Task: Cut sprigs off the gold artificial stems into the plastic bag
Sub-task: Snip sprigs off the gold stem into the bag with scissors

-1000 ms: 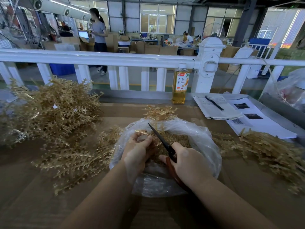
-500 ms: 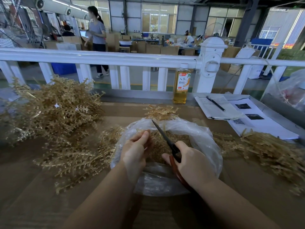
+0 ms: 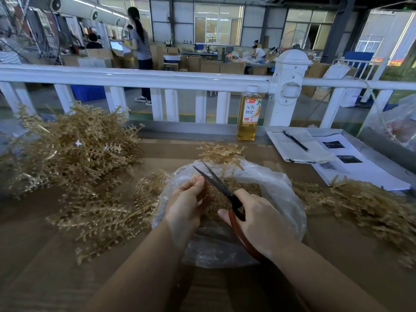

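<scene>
Over a clear plastic bag lying open on the brown table, the person's left hand has its fingers curled, thumb and forefinger pinching a small gold piece just beside the scissor blades, though the piece itself is too small to make out; the right hand grips the red-brown handles of the scissors, whose dark blades stand slightly parted and point up and away toward the bag's far rim; cut gold sprigs lie heaped inside the bag; a large pile of gold stems sits at the left, with more gold stems spread flat between that pile and the bag, touching the bag's left edge; a further heap lies to the right; a small clump rests just behind the bag; near the white railing stand a bottle of amber drink and papers with a pen.
</scene>
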Demonstrator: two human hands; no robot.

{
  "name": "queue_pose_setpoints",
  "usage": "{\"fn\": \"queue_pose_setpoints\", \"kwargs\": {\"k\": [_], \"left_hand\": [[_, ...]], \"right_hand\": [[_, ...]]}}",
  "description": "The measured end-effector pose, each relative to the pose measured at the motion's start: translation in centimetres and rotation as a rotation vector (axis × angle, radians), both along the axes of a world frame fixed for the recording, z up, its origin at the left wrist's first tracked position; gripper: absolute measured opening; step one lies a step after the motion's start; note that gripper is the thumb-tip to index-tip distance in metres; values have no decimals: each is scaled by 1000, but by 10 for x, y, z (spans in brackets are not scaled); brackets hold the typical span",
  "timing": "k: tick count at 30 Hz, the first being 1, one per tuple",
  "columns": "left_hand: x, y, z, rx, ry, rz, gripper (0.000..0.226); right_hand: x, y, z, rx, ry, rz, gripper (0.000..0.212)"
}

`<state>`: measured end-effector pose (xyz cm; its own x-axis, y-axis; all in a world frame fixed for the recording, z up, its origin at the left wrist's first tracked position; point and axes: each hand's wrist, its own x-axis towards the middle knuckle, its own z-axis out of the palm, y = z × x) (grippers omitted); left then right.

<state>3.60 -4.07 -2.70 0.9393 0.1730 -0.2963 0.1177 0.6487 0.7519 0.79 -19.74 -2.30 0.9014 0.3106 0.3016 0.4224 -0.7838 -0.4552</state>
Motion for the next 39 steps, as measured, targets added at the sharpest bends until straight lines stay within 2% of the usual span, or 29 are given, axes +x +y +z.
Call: {"fn": "queue_pose_setpoints", "kwargs": {"k": [16,27,32,39], "left_hand": [[2,1,-6,56,-58,-96,23],[0,0,-6,22,-49,-38,20],[0,1,-5,80,-43,-48,29],[-2,2,-4,46,-66,-89,38]], "right_hand": [[3,-2,5,-26,-2,82,31],[1,-4,1,-89,-20,17,31],[3,-4,1,-98,-16,52,34],[6,-1,-1,-77,-17,60,33]]}}
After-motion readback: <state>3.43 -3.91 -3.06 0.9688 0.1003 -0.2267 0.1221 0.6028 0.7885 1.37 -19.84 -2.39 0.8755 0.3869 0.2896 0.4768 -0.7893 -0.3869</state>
